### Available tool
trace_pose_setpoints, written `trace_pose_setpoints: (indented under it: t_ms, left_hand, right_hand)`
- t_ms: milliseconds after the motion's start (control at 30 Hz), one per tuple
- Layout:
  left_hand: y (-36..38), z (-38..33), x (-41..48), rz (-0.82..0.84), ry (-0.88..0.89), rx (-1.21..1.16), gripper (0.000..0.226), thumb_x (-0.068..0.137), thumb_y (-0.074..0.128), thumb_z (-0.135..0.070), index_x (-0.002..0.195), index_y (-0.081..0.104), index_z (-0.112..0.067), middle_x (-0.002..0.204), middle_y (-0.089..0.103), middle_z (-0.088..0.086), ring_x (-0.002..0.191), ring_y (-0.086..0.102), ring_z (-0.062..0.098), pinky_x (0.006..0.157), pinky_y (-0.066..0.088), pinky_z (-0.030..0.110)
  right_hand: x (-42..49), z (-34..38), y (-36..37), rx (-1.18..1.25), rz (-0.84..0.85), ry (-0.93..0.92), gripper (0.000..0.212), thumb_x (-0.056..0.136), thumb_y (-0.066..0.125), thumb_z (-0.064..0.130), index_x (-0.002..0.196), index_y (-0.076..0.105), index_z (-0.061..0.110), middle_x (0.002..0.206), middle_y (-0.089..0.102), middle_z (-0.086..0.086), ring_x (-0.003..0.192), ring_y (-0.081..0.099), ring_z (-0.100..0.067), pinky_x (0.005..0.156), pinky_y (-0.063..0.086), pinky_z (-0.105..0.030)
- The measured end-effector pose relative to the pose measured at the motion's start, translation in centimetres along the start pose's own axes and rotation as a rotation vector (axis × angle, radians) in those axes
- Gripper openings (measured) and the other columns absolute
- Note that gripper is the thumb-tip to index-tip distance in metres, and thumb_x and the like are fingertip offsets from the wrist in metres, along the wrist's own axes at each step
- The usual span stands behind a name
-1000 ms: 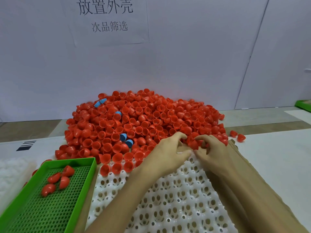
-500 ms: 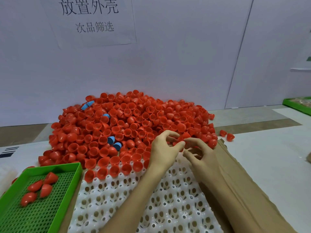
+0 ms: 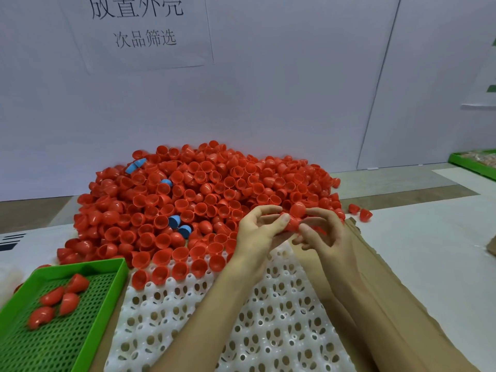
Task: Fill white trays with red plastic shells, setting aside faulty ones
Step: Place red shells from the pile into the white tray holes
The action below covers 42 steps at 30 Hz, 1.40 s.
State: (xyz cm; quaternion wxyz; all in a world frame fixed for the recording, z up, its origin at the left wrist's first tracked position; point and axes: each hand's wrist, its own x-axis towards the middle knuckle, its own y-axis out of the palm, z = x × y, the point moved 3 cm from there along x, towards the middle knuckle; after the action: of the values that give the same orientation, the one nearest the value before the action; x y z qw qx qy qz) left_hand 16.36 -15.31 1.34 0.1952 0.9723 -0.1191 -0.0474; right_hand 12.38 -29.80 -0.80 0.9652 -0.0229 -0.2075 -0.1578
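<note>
Two hands over far edge of white tray point(image 3: 268, 318): left hand point(image 3: 256, 233) and right hand point(image 3: 326, 238) both pinch one red shell point(image 3: 294, 224) between fingertips. Big shell pile point(image 3: 214, 189) at back of desk point(image 3: 418, 251), touching tray's far edge; four blue shells point(image 3: 174, 220) in it. Two stray shells point(image 3: 361, 212) lie right of pile. Green tray point(image 3: 80, 268) at near-left corner holds four loose shells point(image 3: 52, 296).

A work table point(image 3: 429, 251) in a factory or workshop is seen. A big heap of red shells point(image 3: 204, 200) is piled by the far wall point(image 3: 268, 103). A paper sign point(image 3: 139, 30) is stuck above it. A white tray point(image 3: 268, 331) and a green tray point(image 3: 53, 345) are laid near.
</note>
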Motion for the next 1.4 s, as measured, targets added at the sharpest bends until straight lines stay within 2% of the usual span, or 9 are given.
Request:
trace_pose_setpoints:
  t_ms: [167,367,500,667,867,1067,1200,1333,1400]
  left_hand:
    - [-0.1,0.1,-0.2,0.005,0.047,0.156,0.018,0.089,0.074,-0.007,0.106,0.069,-0.01,0.106,0.07,0.01,0.094,0.075,0.021,0.077,0.06,0.026]
    - [-0.4,0.2,-0.5,-0.016,0.059,0.256,0.011,0.095,0.069,-0.019,0.105,0.071,-0.017,0.101,0.074,0.002,0.095,0.074,0.015,0.076,0.057,0.023]
    - [-1.0,-0.3,-0.4,-0.025,0.041,0.194,0.015,0.097,0.064,-0.01,0.111,0.069,-0.016,0.111,0.071,0.011,0.1,0.072,0.019,0.079,0.058,0.024]
    - [-1.2,-1.7,-0.9,0.029,0.024,0.212,0.027,0.098,0.055,0.006,0.115,0.066,-0.012,0.118,0.066,0.015,0.105,0.07,0.023,0.087,0.059,0.028]
    - [-3.1,-4.6,-5.0,0.09,0.147,0.415,0.02,0.093,0.069,-0.008,0.111,0.072,-0.017,0.106,0.073,0.006,0.091,0.075,0.018,0.079,0.059,0.022]
    - [-8.3,-6.4,-12.6,-0.164,0.33,0.778,0.028,0.078,0.084,-0.026,0.096,0.069,-0.043,0.102,0.067,-0.023,0.094,0.065,-0.004,0.076,0.049,0.009]
    - [-11.1,-7.1,-16.5,-0.321,0.414,0.905,0.037,0.078,0.083,-0.023,0.102,0.064,-0.044,0.105,0.066,-0.027,0.102,0.062,-0.004,0.082,0.049,0.018]
    - [-14.4,-8.5,-18.5,-0.398,0.423,1.141,0.041,0.079,0.079,-0.021,0.108,0.063,-0.044,0.11,0.062,-0.034,0.107,0.056,-0.013,0.089,0.045,0.01]
    - [-16.8,-9.5,-19.1,-0.455,0.372,1.294,0.047,0.078,0.08,-0.018,0.112,0.061,-0.044,0.106,0.063,-0.03,0.101,0.059,-0.007,0.094,0.045,0.019]
  right_hand:
    - [-0.3,0.0,0.6,-0.056,-0.014,0.015,0.045,0.076,0.08,0.032,0.116,0.062,0.026,0.105,0.07,0.014,0.092,0.072,-0.012,0.076,0.058,-0.022]
    - [-0.2,-0.1,0.0,0.021,-0.042,0.042,0.036,0.077,0.079,0.026,0.111,0.069,0.022,0.104,0.074,0.004,0.098,0.072,-0.014,0.08,0.059,-0.025]
    - [0.2,-0.3,-0.3,0.266,-0.036,0.213,0.028,0.081,0.071,0.027,0.109,0.071,0.02,0.104,0.075,-0.007,0.091,0.073,-0.024,0.075,0.058,-0.028]
    - [0.3,-0.2,0.0,0.43,0.052,0.324,0.034,0.084,0.062,0.028,0.114,0.069,0.014,0.106,0.071,-0.013,0.084,0.069,-0.021,0.078,0.052,-0.032]
    - [0.0,-0.1,0.3,0.436,0.163,0.361,0.03,0.091,0.055,0.029,0.112,0.07,0.014,0.101,0.071,-0.011,0.081,0.067,-0.021,0.074,0.054,-0.03]
    - [-1.1,0.3,2.0,0.354,0.361,0.333,0.028,0.096,0.056,0.029,0.111,0.07,0.01,0.098,0.067,-0.01,0.078,0.061,-0.019,0.073,0.05,-0.03]
    - [-1.2,0.1,2.3,0.329,0.37,0.312,0.024,0.095,0.054,0.025,0.104,0.074,0.015,0.094,0.066,-0.008,0.075,0.06,-0.018,0.068,0.05,-0.028]
    - [-1.0,0.0,2.3,0.322,0.369,0.319,0.027,0.093,0.051,0.024,0.103,0.075,0.015,0.095,0.066,-0.008,0.072,0.06,-0.017,0.061,0.051,-0.025]
    - [-1.2,0.0,2.3,0.302,0.365,0.316,0.027,0.093,0.051,0.023,0.103,0.075,0.015,0.094,0.066,-0.007,0.071,0.06,-0.017,0.06,0.052,-0.024]
